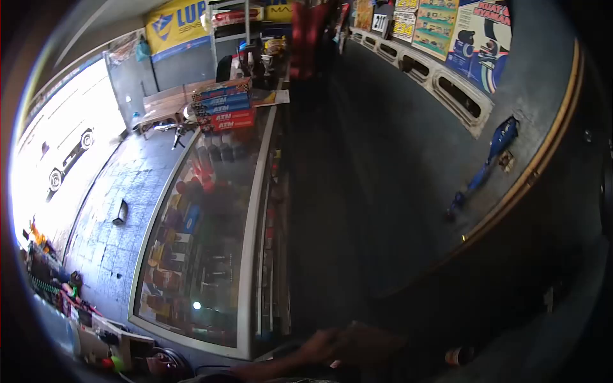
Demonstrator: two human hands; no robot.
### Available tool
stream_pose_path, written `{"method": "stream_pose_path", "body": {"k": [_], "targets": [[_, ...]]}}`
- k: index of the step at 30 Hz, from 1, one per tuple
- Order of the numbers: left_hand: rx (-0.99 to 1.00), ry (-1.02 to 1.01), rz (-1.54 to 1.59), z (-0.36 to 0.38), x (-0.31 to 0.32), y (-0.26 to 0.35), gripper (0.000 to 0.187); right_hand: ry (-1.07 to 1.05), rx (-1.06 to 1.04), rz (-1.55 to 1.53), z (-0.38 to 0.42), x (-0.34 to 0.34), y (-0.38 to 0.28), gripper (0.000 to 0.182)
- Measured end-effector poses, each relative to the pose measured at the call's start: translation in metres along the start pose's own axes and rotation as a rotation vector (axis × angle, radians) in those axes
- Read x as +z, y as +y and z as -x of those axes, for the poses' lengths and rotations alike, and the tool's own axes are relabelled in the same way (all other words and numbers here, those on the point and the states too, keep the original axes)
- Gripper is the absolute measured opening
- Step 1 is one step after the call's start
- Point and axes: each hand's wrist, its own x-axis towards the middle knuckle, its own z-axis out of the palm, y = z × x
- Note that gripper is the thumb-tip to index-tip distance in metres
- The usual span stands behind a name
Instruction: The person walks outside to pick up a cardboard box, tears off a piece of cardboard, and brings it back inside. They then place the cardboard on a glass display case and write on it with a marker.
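Low in the view, past the near end of the glass display counter, my left hand reaches in from the left with its forearm along the bottom edge. Its fingers are dark and smeared, and nothing can be made out in them. Just right of it, close or touching, is a dim shape that looks like my right hand; its fingers are lost in shadow. Whether either hand holds anything cannot be seen.
Red and blue boxes are stacked on the counter's far end. A blue object hangs on the right wall, near posters. Cluttered items lie at lower left. A dark box sits on the tiled floor.
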Motion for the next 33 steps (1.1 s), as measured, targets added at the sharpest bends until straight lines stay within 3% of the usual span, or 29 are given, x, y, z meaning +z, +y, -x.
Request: {"method": "stream_pose_path", "body": {"k": [1,4,5,6,7,9,13,14,15,17,19,20,21,23,24,25,27,28,30,31,33], "targets": [[0.066,0.201,0.094,-0.011,-0.001,0.010,0.033,-0.034,-0.028,0.021,-0.030,-0.008,-0.020,0.065],[0.021,0.685,0.194,-0.022,-0.054,0.091,0.027,-0.155,-0.146,0.113,-0.118,-0.004,-0.093,0.066],[-0.003,0.844,0.184,-0.020,-0.073,0.094,0.027,-0.206,-0.190,0.151,-0.147,0.009,-0.123,0.066],[0.119,1.056,0.149,-0.019,-0.079,0.048,0.023,-0.261,-0.230,0.196,-0.169,0.028,-0.149,0.067],[0.007,1.327,0.100,-0.017,-0.099,0.072,0.021,-0.336,-0.284,0.249,-0.193,0.056,-0.180,0.067],[0.147,1.496,0.174,0.000,-0.139,0.092,0.024,-0.485,-0.391,0.344,-0.229,0.133,-0.251,0.067],[0.044,1.955,0.489,0.009,-0.174,0.131,0.035,-0.740,-0.630,0.440,-0.232,0.307,-0.438,0.068],[0.058,1.979,0.490,0.008,-0.183,0.121,0.035,-0.783,-0.697,0.424,-0.226,0.347,-0.483,0.068],[-0.050,2.033,0.375,0.015,-0.187,0.106,0.041,-0.804,-0.730,0.402,-0.227,0.396,-0.515,0.069],[-0.145,2.095,0.253,0.018,-0.216,0.090,0.046,-0.979,-0.772,0.470,-0.119,0.354,-0.627,0.072],[-0.072,2.212,0.432,0.020,-0.241,0.078,0.058,-0.996,-0.826,0.471,-0.103,0.386,-0.662,0.071],[-0.021,2.100,0.373,0.029,-0.249,0.065,0.062,-0.999,-0.874,0.464,-0.099,0.403,-0.683,0.070],[-0.033,2.118,0.363,0.023,-0.256,0.058,0.062,-0.941,-0.889,0.404,-0.103,0.429,-0.705,0.067],[-0.625,2.471,-0.723,0.015,-0.271,0.052,0.056,-0.913,-0.888,0.266,-0.112,0.460,-0.745,0.062],[-0.640,2.390,-1.024,0.013,-0.274,0.060,0.052,-0.935,-0.895,0.177,-0.089,0.458,-0.802,0.059],[-0.646,2.390,-1.048,0.028,-0.271,0.038,0.052,-0.787,-1.047,0.221,-0.067,0.452,-0.858,0.054],[-0.648,2.076,-1.266,0.070,-0.265,-0.013,0.043,-0.781,-1.196,0.015,-0.024,0.450,-0.959,0.049],[-0.325,2.070,-1.076,0.004,-0.280,0.030,0.031,-0.630,-1.436,-0.266,-0.004,0.462,-1.005,0.031],[0.231,1.975,-0.611,-0.123,-0.322,0.061,0.026,-0.772,-1.554,-0.391,0.039,0.468,-1.096,0.039],[0.185,2.016,-0.551,-0.192,-0.343,0.074,0.025,-0.879,-1.556,-0.402,0.063,0.475,-1.136,0.045],[0.043,2.037,-0.383,-0.314,-0.388,0.101,0.022,-0.827,-1.749,-0.394,0.102,0.508,-1.201,0.067]]}}
